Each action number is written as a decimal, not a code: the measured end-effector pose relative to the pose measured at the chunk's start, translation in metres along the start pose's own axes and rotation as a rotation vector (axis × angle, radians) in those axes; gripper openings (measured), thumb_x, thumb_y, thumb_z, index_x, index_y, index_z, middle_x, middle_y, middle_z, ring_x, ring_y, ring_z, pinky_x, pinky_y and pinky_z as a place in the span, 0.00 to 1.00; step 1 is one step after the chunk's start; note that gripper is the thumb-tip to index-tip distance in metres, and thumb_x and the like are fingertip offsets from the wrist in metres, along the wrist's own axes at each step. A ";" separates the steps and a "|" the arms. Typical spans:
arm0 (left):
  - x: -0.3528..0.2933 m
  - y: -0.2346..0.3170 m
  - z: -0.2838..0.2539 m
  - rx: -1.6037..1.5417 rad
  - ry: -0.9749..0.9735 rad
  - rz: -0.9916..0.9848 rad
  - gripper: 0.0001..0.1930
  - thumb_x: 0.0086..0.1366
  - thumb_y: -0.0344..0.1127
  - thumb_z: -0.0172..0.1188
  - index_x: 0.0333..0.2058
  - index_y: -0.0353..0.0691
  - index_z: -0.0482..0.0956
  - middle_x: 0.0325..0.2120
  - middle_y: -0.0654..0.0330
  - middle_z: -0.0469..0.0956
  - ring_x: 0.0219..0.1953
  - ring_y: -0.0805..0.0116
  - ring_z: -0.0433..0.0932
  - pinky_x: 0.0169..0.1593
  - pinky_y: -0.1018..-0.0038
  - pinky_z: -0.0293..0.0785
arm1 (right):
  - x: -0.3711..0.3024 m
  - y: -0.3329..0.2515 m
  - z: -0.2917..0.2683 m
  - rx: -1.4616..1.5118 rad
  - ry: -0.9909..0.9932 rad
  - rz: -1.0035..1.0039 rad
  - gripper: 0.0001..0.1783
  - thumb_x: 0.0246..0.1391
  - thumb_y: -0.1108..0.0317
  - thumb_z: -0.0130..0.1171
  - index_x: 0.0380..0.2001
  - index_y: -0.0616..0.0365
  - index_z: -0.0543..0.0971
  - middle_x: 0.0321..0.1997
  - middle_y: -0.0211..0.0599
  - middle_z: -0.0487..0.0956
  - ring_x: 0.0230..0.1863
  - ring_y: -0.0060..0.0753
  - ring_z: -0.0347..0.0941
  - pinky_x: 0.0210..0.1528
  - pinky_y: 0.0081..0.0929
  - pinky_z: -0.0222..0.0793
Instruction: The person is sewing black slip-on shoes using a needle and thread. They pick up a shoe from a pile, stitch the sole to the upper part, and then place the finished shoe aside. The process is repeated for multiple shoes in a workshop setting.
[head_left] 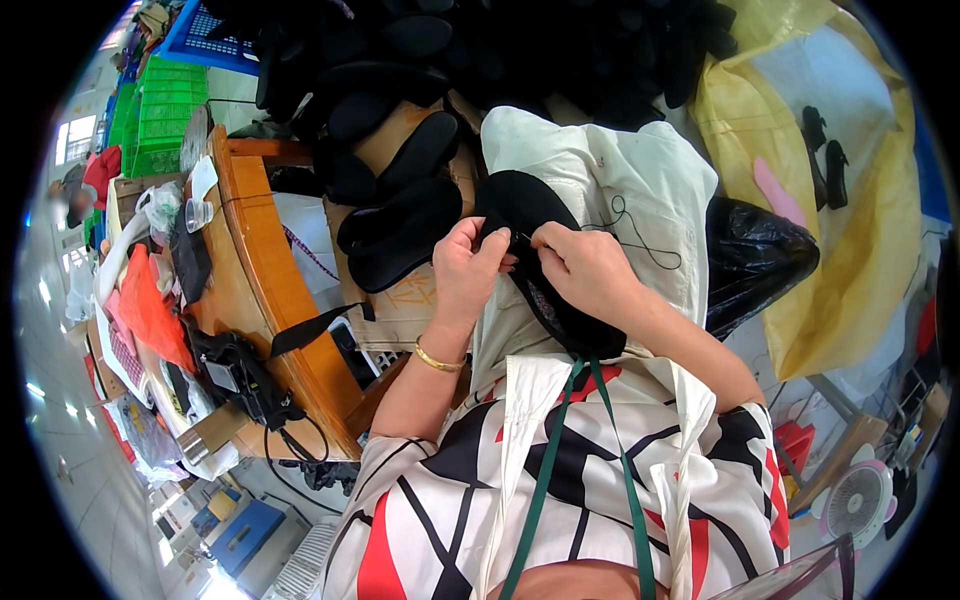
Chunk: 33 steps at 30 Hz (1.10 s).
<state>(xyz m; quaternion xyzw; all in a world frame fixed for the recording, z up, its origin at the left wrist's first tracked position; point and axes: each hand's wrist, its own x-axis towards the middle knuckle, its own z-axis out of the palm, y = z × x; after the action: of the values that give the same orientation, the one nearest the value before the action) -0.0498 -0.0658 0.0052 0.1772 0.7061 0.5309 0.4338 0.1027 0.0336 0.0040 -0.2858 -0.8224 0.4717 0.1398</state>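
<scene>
- L hand [470, 262]: thumb & index pinched tight on rim of black shoe [525, 196], mid-frame, prob. so the edge is steadied.
- R hand [583, 265]: fingers curled, thumb & index nearly closed at the same rim, just beside L hand; whether anything else is gripped can't be told.
- Black shoe is laid lengthwise down mid-frame, opening by the hands, prob. so the rim can be reached from both sides.
- White cloth [655, 175] is spread beneath, likely so clothes are shielded; dark thread [679, 263] is looped on it, right of R hand.
- Other shoes [400, 232] are set on cardboard [400, 300], left of centre, prob. for easy reach.
- Dark pile [420, 38] is heaped up top; yellow sack [815, 320] is stood upper right, w/ some dark pcs in it.
</scene>
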 end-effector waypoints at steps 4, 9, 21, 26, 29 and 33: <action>0.003 0.002 -0.006 -0.065 -0.063 -0.082 0.07 0.63 0.32 0.60 0.36 0.33 0.79 0.26 0.63 0.80 0.22 0.76 0.78 0.28 0.80 0.77 | -0.002 0.000 0.007 -0.078 -0.019 0.004 0.04 0.58 0.71 0.54 0.37 0.57 0.74 0.24 0.45 0.79 0.26 0.52 0.77 0.28 0.45 0.70; 0.009 0.005 -0.011 -0.172 -0.099 -0.243 0.06 0.63 0.33 0.61 0.31 0.37 0.78 0.24 0.63 0.79 0.21 0.73 0.79 0.26 0.78 0.79 | 0.000 0.005 0.016 -0.140 0.009 -0.061 0.04 0.60 0.70 0.52 0.38 0.56 0.72 0.24 0.42 0.79 0.26 0.50 0.77 0.26 0.44 0.69; 0.008 0.006 -0.011 -0.165 -0.124 -0.212 0.05 0.63 0.33 0.62 0.31 0.38 0.78 0.23 0.64 0.79 0.19 0.75 0.79 0.23 0.80 0.77 | 0.009 0.009 -0.008 -0.179 -0.093 -0.190 0.04 0.56 0.70 0.52 0.34 0.56 0.71 0.22 0.41 0.78 0.26 0.51 0.77 0.27 0.46 0.70; 0.011 0.003 -0.014 -0.142 -0.156 -0.220 0.06 0.63 0.33 0.61 0.31 0.38 0.78 0.24 0.63 0.80 0.19 0.75 0.79 0.23 0.80 0.77 | 0.009 0.010 -0.006 -0.143 -0.086 -0.192 0.04 0.57 0.70 0.51 0.36 0.57 0.71 0.23 0.42 0.78 0.27 0.52 0.77 0.27 0.46 0.70; 0.015 0.003 -0.016 -0.160 -0.186 -0.263 0.05 0.64 0.34 0.60 0.31 0.38 0.78 0.24 0.62 0.80 0.20 0.74 0.79 0.24 0.79 0.79 | 0.007 0.011 0.000 -0.119 -0.059 -0.176 0.05 0.58 0.70 0.51 0.37 0.57 0.71 0.24 0.43 0.79 0.27 0.52 0.77 0.28 0.46 0.70; 0.017 0.004 -0.019 -0.227 -0.223 -0.307 0.05 0.64 0.33 0.59 0.32 0.38 0.77 0.24 0.62 0.80 0.21 0.73 0.80 0.25 0.78 0.80 | 0.005 0.010 0.008 -0.108 -0.025 -0.133 0.04 0.59 0.70 0.50 0.36 0.57 0.70 0.24 0.44 0.78 0.27 0.53 0.76 0.28 0.46 0.70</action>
<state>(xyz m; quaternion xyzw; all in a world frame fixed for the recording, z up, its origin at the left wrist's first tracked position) -0.0748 -0.0635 0.0029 0.0752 0.6080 0.5118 0.6023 0.0984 0.0346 -0.0092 -0.2316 -0.8655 0.4200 0.1447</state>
